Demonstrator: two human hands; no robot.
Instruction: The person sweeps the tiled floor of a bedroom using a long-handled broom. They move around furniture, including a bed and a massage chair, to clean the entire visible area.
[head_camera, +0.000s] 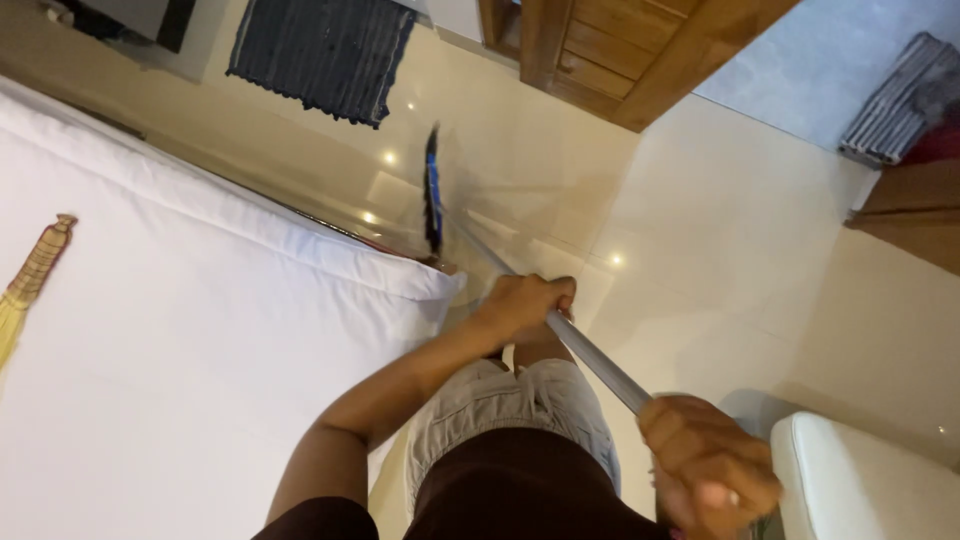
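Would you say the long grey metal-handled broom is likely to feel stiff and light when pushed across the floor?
The long grey metal-handled broom probably stays stiff: its shaft looks straight between both hands. Likely light, since it's slim. Its dark bristle head may flex.

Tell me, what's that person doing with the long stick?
A person is holding a long grey metal broom handle with both hands: the left hand grips it lower down, the right hand near the top. Its dark blue bristle head sits blurred over the shiny cream tiled floor, right beside the white bed. A small straw hand broom lies on the bed.
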